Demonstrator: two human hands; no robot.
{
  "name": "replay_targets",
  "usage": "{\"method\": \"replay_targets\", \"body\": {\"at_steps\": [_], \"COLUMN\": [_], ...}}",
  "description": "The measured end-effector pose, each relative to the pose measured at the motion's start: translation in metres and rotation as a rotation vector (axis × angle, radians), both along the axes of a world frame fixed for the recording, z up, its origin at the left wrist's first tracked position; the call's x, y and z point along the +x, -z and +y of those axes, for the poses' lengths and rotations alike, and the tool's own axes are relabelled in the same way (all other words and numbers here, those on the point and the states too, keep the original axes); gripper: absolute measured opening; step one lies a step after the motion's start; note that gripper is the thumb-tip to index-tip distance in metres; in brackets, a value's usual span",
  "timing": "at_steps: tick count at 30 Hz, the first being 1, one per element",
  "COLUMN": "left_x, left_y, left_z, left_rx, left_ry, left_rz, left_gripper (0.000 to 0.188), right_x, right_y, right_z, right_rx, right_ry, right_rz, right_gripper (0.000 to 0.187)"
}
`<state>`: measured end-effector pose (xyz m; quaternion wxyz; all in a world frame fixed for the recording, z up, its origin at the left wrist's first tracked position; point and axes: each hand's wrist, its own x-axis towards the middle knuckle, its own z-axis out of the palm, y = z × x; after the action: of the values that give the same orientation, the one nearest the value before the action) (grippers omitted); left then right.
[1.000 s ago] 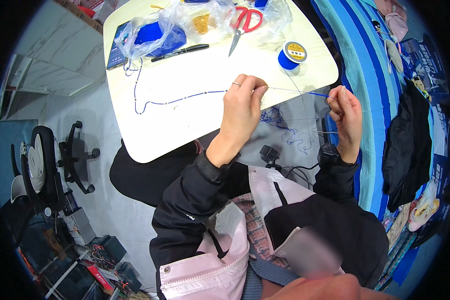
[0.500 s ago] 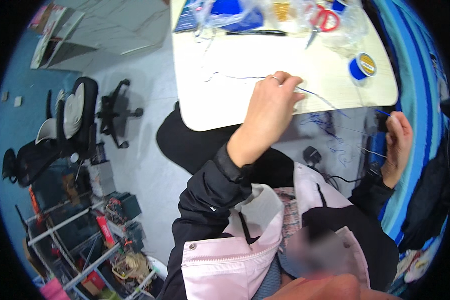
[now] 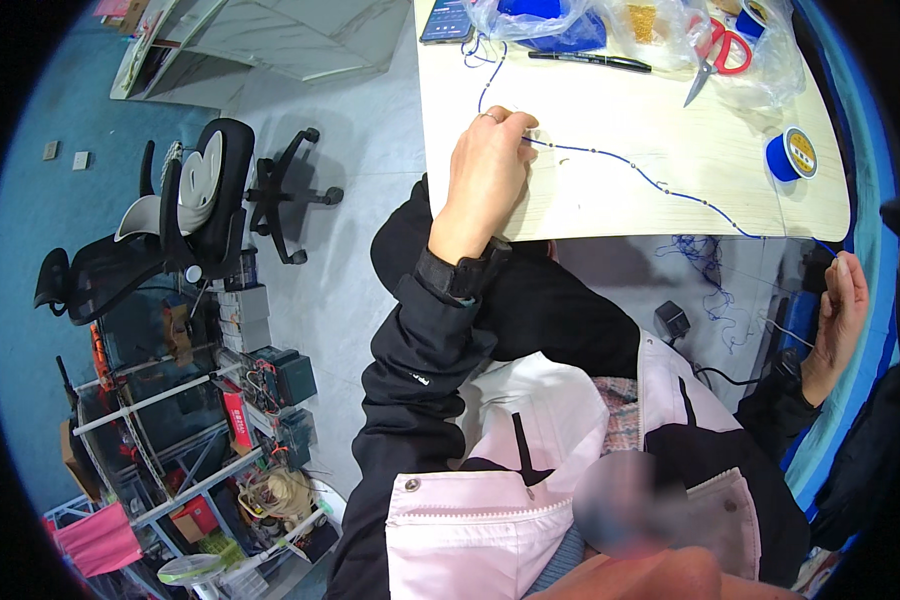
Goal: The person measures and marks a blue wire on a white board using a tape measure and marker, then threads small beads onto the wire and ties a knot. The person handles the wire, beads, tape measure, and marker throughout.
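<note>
A blue cord point(image 3: 611, 154) with small beads spaced along it runs slackly over the pale table between my hands. My left hand point(image 3: 483, 180) is at the table's left side, with thumb and fingers pinched on the cord. Beyond its fingers the cord carries on toward the far left in a loose tangle. My right hand point(image 3: 838, 318) is past the table's near right corner, its fingertips closed on the cord's other end. A thin pale strand point(image 3: 788, 331) shows by its palm. The blue thread spool point(image 3: 792, 155) with a yellow label lies near the table's right edge.
Along the far side are a phone point(image 3: 447, 22), a black pen point(image 3: 590, 62), red-handled scissors point(image 3: 718, 58) and clear plastic bags point(image 3: 775, 75) with blue and gold contents. Tangled blue thread point(image 3: 705, 262) hangs below the near edge. An office chair point(image 3: 160, 225) stands at left.
My left hand has moved left along the table, and more beaded cord now shows between my hands. My right hand keeps its pinch. The whole view has shifted.
</note>
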<state>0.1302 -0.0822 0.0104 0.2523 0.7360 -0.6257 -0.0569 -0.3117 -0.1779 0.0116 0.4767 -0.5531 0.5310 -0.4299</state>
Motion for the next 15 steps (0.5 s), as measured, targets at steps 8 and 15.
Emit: {"method": "replay_targets", "body": {"at_steps": [8, 15], "left_x": [0.014, 0.012], "left_y": [-0.003, 0.005], "left_z": [0.003, 0.000], "left_rx": [0.022, 0.009], "left_ry": [-0.154, -0.090], "left_rz": [-0.015, 0.083], "left_gripper": [0.027, 0.025], "right_x": [0.004, -0.006], "right_y": [0.006, 0.007], "right_z": [0.000, -0.002], "right_rx": [0.020, 0.068], "right_ry": [0.146, 0.061], "right_rz": [-0.006, -0.040], "right_gripper": [0.020, 0.018]}}
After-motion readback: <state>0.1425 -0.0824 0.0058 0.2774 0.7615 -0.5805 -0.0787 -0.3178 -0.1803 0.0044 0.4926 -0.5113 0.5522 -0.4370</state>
